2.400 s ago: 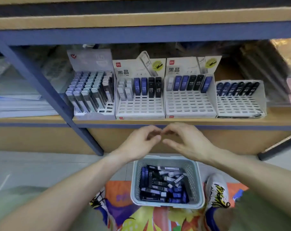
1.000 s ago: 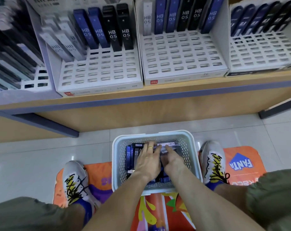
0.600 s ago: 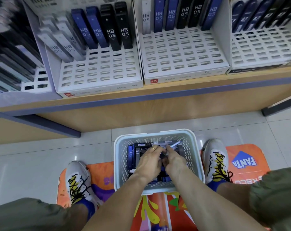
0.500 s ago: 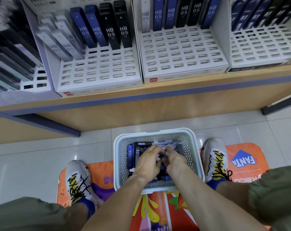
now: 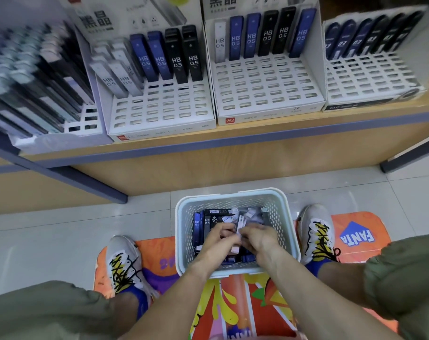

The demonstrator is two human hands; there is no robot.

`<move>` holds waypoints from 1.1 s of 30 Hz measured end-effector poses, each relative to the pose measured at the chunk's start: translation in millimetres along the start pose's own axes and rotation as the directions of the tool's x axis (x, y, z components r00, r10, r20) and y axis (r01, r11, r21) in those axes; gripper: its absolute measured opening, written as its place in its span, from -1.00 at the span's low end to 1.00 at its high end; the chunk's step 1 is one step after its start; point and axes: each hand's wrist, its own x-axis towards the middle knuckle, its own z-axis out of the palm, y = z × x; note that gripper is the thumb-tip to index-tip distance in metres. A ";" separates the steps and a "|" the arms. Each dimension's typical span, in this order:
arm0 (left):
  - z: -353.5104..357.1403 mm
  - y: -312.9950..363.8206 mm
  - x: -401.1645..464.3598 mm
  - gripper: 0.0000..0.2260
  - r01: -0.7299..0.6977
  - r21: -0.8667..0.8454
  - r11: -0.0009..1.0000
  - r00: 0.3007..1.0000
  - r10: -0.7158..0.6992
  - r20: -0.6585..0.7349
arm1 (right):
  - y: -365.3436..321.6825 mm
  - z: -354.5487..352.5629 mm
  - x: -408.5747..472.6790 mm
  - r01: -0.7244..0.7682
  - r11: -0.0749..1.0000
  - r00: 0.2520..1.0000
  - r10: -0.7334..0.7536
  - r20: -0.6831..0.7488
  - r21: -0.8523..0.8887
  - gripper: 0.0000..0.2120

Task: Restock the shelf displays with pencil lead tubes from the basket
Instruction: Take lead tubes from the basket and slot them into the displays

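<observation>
Both arms reach down into the pale basket (image 5: 235,196) on the floor between the two shoes. The left hand (image 5: 218,241) and right hand (image 5: 258,239) sit close together over the pile of lead tubes (image 5: 208,220) inside the basket. Their fingers are curled, and a light tube (image 5: 240,223) pokes up between them. I cannot tell which hand pinches it. The shelf displays (image 5: 265,79) stand above the basket.
</observation>
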 end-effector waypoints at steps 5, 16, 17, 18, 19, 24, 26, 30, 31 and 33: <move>13.9 8.8 -3.8 -0.75 0.202 -0.246 0.948 0.977 -0.211 -0.012 | 8.1 -6.0 -19.1 0.072 0.996 0.995 -0.069 0.065 -0.051 -0.77; 3.0 22.7 -29.4 -0.85 0.078 -0.244 0.967 0.995 -0.090 -0.040 | 3.4 -32.3 -25.9 0.479 0.584 0.849 -0.498 0.177 -0.655 -0.74; 1.4 22.1 -29.4 -0.86 0.073 -0.238 0.968 0.994 -0.091 -0.064 | 1.9 -36.5 -23.8 0.455 0.302 0.812 -0.527 0.250 -0.838 -0.67; 0.4 21.4 -28.9 -0.87 0.068 -0.239 0.969 0.993 -0.089 -0.078 | -0.8 -38.6 -23.8 0.396 0.026 0.795 -0.509 0.329 -0.918 -0.61; -0.1 20.6 -26.8 -0.87 0.065 -0.241 0.968 0.993 -0.087 -0.085 | -3.8 -39.5 -21.9 0.341 -0.186 0.796 -0.465 0.388 -0.922 -0.58; 3.3 15.7 -11.2 -0.84 0.050 -0.270 0.962 0.996 -0.068 -0.056 | -14.8 -35.7 -2.0 0.217 -0.630 0.794 -0.330 0.510 -0.746 -0.61; 4.6 16.6 -9.0 -0.85 0.058 -0.305 0.951 0.995 -0.078 -0.054 | -11.6 -34.5 5.5 0.192 -0.706 0.795 -0.295 0.530 -0.681 -0.62; 4.1 15.9 -4.8 -0.85 0.083 -0.363 0.928 0.994 -0.104 -0.039 | -6.5 -29.4 8.5 0.187 -0.629 0.835 -0.302 0.459 -0.755 -0.65; 3.6 16.3 -4.8 -0.85 0.084 -0.383 0.920 0.994 -0.106 -0.038 | -6.6 -27.9 8.1 0.187 -0.614 0.840 -0.305 0.449 -0.767 -0.65; 2.6 16.8 -4.1 -0.84 0.082 -0.402 0.912 0.993 -0.109 -0.044 | -8.3 -26.5 4.0 0.199 -0.595 0.841 -0.305 0.448 -0.779 -0.66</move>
